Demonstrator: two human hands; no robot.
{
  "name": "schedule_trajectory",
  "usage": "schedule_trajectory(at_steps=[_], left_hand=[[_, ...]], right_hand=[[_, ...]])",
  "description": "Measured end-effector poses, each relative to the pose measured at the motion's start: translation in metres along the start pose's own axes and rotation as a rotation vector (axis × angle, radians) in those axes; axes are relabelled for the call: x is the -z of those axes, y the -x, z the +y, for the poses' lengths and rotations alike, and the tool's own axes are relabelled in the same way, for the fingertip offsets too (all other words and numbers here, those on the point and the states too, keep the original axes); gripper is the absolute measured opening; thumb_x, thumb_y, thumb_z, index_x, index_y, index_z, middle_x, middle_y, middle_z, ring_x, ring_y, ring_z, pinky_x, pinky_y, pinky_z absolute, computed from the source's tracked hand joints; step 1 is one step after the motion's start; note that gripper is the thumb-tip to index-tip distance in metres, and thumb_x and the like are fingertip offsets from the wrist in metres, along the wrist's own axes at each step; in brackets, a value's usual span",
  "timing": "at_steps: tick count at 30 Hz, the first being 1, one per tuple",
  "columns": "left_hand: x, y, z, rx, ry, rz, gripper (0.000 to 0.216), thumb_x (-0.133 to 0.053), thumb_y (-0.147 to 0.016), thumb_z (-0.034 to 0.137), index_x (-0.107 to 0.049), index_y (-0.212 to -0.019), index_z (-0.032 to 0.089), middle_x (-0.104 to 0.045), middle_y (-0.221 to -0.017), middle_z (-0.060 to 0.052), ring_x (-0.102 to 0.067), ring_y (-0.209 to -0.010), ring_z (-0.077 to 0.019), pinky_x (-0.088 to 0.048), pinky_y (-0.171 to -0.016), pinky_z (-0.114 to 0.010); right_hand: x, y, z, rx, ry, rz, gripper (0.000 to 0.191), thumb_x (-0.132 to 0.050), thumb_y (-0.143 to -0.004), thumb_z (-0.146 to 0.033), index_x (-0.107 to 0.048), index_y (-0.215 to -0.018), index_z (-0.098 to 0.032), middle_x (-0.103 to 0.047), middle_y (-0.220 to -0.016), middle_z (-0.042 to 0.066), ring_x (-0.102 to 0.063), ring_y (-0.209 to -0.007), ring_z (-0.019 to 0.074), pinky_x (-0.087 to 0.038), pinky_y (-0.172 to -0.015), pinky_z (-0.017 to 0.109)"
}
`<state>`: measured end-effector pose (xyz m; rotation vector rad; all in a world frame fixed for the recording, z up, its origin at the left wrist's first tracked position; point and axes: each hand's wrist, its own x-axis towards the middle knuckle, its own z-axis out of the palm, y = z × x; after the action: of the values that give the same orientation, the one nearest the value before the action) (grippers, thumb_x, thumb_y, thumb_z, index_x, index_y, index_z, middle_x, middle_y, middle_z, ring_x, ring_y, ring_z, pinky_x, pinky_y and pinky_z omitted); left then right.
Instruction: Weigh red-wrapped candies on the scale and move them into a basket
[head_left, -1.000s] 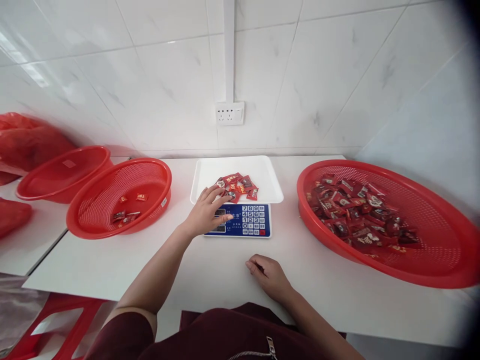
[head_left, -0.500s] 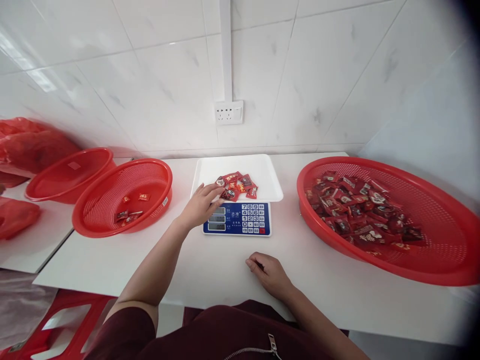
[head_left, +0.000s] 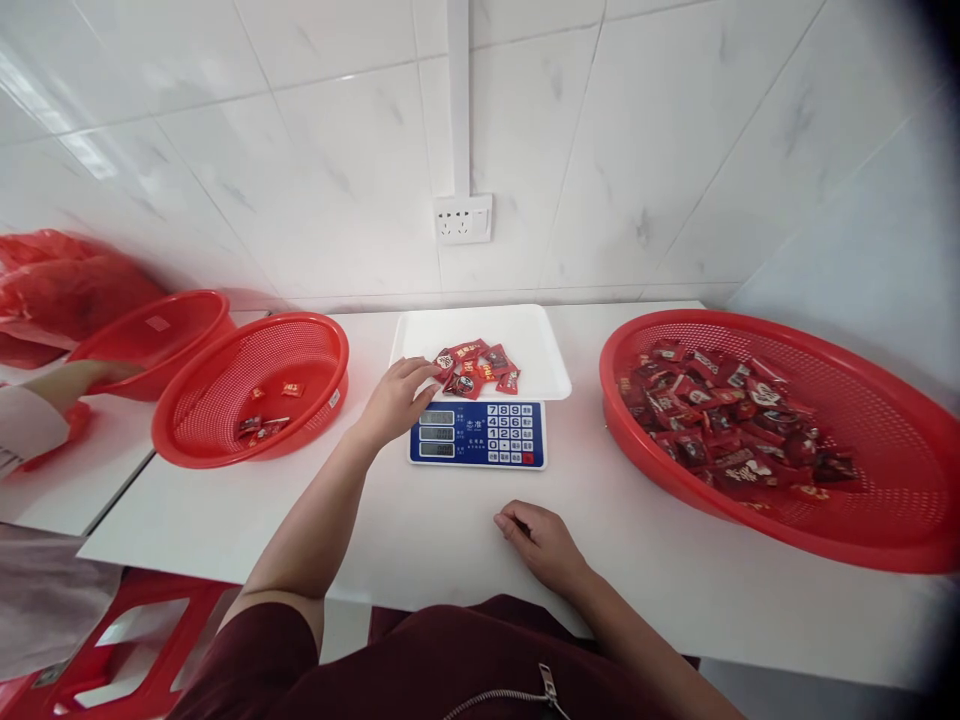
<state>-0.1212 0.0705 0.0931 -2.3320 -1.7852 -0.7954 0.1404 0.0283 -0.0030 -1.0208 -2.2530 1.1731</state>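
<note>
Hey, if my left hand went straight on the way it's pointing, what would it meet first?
Probably the red packets on the white tray; your left hand looks right beside them, though depth leaves it unclear whether it already touches.

A smooth white table [head_left: 660,610] has a blue and white scale [head_left: 478,435] on it. Right of the scale sits a big red basket [head_left: 892,460] with little holes. Left of the scale sits a smaller red basket [head_left: 214,400]. Farther left of the scale, past a thin dark line, another white table [head_left: 45,495] holds a red tub [head_left: 180,330] and a puffy red bag [head_left: 67,285].
</note>
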Motion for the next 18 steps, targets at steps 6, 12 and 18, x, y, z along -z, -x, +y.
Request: schedule_trajectory(at_steps=[6,12,18], left_hand=[[-0.009,-0.004,0.012,-0.097,0.085,-0.045,0.026,-0.053,-0.084,0.032,-0.055,-0.107,0.021,-0.06,-0.109,-0.008,-0.051,-0.108,-0.022,-0.042,-0.094,-0.044],[-0.021,-0.011,0.02,-0.134,0.108,-0.062,0.024,-0.053,-0.084,0.032,-0.056,-0.104,0.02,-0.06,-0.107,-0.007,-0.05,-0.108,-0.0222,-0.043,-0.094,-0.042],[-0.025,-0.01,0.023,-0.142,0.092,-0.082,0.021,-0.052,-0.085,0.032,-0.058,-0.101,0.019,-0.059,-0.106,-0.008,-0.052,-0.106,-0.0222,-0.044,-0.091,-0.04]], right_hand=[[0.0,0.001,-0.001,0.01,-0.004,0.01,0.027,-0.036,-0.087,-0.035,-0.043,-0.062,-0.026,-0.055,-0.061,0.0,-0.053,-0.059,0.0197,-0.042,-0.057,0.031],[-0.001,0.001,0.001,0.004,-0.002,0.01,0.027,-0.036,-0.087,-0.034,-0.043,-0.062,-0.026,-0.054,-0.06,-0.001,-0.052,-0.059,0.0192,-0.041,-0.056,0.03],[-0.002,0.001,0.002,0.023,0.004,0.024,0.026,-0.038,-0.087,-0.033,-0.043,-0.062,-0.025,-0.055,-0.06,-0.001,-0.052,-0.058,0.019,-0.041,-0.056,0.03]])
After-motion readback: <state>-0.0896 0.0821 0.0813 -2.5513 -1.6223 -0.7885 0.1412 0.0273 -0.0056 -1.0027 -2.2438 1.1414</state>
